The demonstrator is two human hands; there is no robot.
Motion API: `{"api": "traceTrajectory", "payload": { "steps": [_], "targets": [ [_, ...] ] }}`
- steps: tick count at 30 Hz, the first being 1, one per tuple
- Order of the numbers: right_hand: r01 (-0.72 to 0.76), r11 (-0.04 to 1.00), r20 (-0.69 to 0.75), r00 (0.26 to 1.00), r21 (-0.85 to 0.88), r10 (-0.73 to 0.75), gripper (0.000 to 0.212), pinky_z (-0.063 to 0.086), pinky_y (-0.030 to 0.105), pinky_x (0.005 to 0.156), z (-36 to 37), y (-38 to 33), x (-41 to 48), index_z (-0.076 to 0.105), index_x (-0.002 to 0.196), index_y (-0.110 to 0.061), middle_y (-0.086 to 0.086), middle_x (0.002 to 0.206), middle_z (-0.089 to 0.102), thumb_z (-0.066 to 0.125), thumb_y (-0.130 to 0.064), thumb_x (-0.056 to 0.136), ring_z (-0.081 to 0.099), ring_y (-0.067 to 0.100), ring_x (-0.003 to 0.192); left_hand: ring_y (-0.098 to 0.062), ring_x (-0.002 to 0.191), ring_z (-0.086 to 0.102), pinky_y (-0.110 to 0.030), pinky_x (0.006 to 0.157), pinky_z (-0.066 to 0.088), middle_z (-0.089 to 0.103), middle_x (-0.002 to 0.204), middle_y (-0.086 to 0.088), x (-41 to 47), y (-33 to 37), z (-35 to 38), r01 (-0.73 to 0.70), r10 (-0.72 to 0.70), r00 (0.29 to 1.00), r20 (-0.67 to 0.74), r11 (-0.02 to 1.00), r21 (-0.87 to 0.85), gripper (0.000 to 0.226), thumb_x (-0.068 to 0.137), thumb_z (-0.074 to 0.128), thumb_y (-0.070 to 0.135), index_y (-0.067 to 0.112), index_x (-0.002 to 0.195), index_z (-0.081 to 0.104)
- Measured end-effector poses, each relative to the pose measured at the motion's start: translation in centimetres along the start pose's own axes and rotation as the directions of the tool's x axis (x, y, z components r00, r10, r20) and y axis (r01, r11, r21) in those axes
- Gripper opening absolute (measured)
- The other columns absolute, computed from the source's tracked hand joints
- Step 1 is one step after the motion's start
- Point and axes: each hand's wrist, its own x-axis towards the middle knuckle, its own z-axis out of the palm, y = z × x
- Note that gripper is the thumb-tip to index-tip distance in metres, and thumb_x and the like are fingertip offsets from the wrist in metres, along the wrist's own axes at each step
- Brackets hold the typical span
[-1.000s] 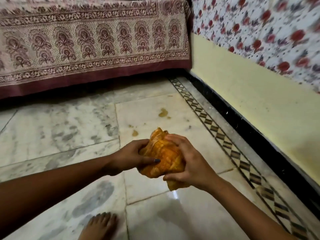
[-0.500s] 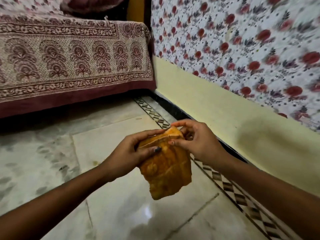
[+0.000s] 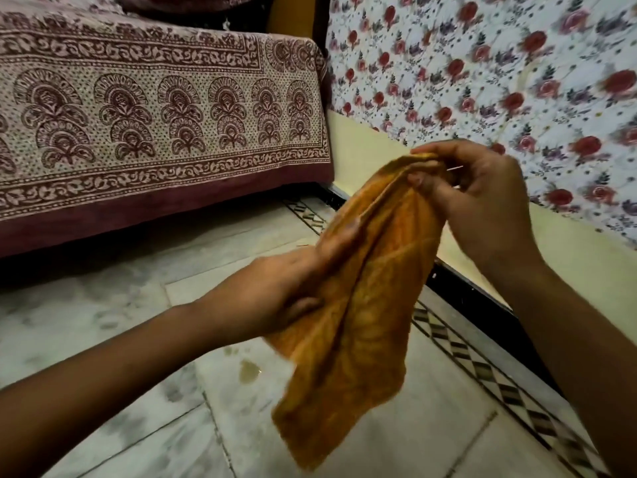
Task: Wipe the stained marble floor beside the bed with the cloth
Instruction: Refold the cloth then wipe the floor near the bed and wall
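Note:
An orange cloth [image 3: 358,326] hangs in the air above the marble floor [image 3: 113,326], stretched between both hands. My right hand [image 3: 482,208] pinches its top edge high up. My left hand [image 3: 286,291] grips its left side lower down. The cloth's free end dangles toward the floor. A brownish stain [image 3: 249,371] sits on the marble just left of the cloth, with a smaller spot [image 3: 229,350] above it. The cloth hides the floor behind it.
The bed [image 3: 155,132] with its maroon patterned cover stands at the far left. A wall with flowered covering [image 3: 482,81] runs along the right, above a black skirting [image 3: 482,305] and a diamond-patterned floor border [image 3: 489,381].
The bunched cloth has been unfolded and now hangs long. My right hand rose with its top edge; my left slid down its side. The view swung right and up.

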Motion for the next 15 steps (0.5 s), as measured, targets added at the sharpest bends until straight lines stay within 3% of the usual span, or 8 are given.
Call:
{"api": "traceTrajectory", "payload": {
  "steps": [1,3,6,7,9,11,13,15],
  "targets": [
    [-0.006,0.999,-0.034,0.999,-0.034,0.005,0.029,0.055,0.026,0.076,-0.1,0.1,0.4,0.062,0.105,-0.025,-0.009,0.092,0.063,0.069,-0.011,0.081,0.06,0.008,0.084,-0.011,0.112,0.055,-0.024,0.085,0.048,0.045,0.14,0.009,-0.4,-0.6,-0.2,-0.066,0.062,0.997,0.053,0.995,0.071,0.065,0.089,0.045,0.041,0.052,0.142,0.009],
    [-0.039,0.997,-0.056,0.998,-0.065,0.036,0.027,0.054,0.027,0.073,0.1,0.2,0.6,0.062,0.102,-0.027,-0.014,0.09,0.061,0.068,-0.011,0.082,0.061,0.011,0.085,-0.011,0.11,0.056,-0.026,0.085,0.048,0.053,0.133,0.008,-0.6,-1.6,-1.2,-0.024,0.022,0.997,0.071,0.999,0.027,0.053,0.09,0.045,0.037,0.048,0.139,0.029],
    [-0.085,0.996,-0.051,0.995,-0.026,0.084,0.02,0.055,0.028,0.066,1.0,-0.6,-1.6,0.062,0.099,-0.025,-0.018,0.088,0.06,0.066,-0.012,0.084,0.063,0.013,0.083,-0.009,0.113,0.054,-0.025,0.091,0.045,0.056,0.128,0.009,0.2,-2.0,-2.5,0.229,-0.222,0.973,0.056,0.949,-0.218,0.042,0.089,0.053,0.034,0.039,0.13,0.045],
    [-0.076,0.997,-0.043,0.996,0.018,0.077,0.017,0.056,0.03,0.064,1.6,-1.1,-2.9,0.063,0.096,-0.024,-0.016,0.085,0.061,0.066,-0.013,0.083,0.063,0.012,0.08,-0.005,0.11,0.055,-0.021,0.089,0.047,0.058,0.122,0.011,0.5,-1.6,-3.0,0.319,-0.317,0.946,0.069,0.87,-0.377,0.032,0.091,0.051,0.035,0.036,0.124,0.051],
    [-0.069,0.99,0.064,0.996,0.126,0.062,0.012,0.056,0.026,0.059,3.7,-1.9,-6.3,0.062,0.087,-0.026,-0.011,0.081,0.064,0.069,-0.018,0.08,0.063,0.01,0.074,-0.002,0.088,0.063,-0.016,0.072,0.05,0.066,0.1,0.009,1.1,-0.7,-3.4,0.458,-0.499,0.854,0.145,0.592,-0.663,0.033,0.088,0.042,0.045,0.028,0.106,0.064],
    [-0.169,0.952,0.253,0.962,0.257,0.102,0.025,0.052,0.016,0.056,6.6,-2.5,-9.5,0.061,0.085,-0.03,-0.015,0.082,0.067,0.074,-0.012,0.075,0.065,0.003,0.072,-0.008,0.067,0.063,-0.018,0.055,0.049,0.067,0.08,0.006,1.3,0.0,-3.1,0.516,-0.561,0.802,0.204,0.479,-0.71,0.042,0.083,0.043,0.053,0.019,0.094,0.065],
    [-0.229,0.924,0.397,0.913,0.306,0.095,0.034,0.053,0.014,0.062,9.3,-2.2,-11.7,0.062,0.086,-0.033,-0.018,0.084,0.069,0.078,-0.008,0.069,0.067,0.0,0.074,-0.001,0.065,0.059,-0.016,0.054,0.046,0.067,0.082,0.012,0.8,-0.1,-2.2,0.482,-0.511,0.847,0.148,0.618,-0.622,0.032,0.079,0.06,0.043,0.021,0.103,0.061],
    [-0.222,0.918,0.296,0.947,0.33,0.123,0.026,0.053,0.016,0.064,10.5,-1.0,-11.9,0.065,0.082,-0.03,-0.014,0.081,0.069,0.081,-0.022,0.065,0.067,0.004,0.073,0.001,0.078,0.06,-0.014,0.064,0.048,0.064,0.104,0.01,-0.2,-1.0,-1.9,0.494,-0.487,0.862,0.144,0.739,-0.457,0.046,0.081,0.068,0.021,0.027,0.123,0.051]
  ]
}}
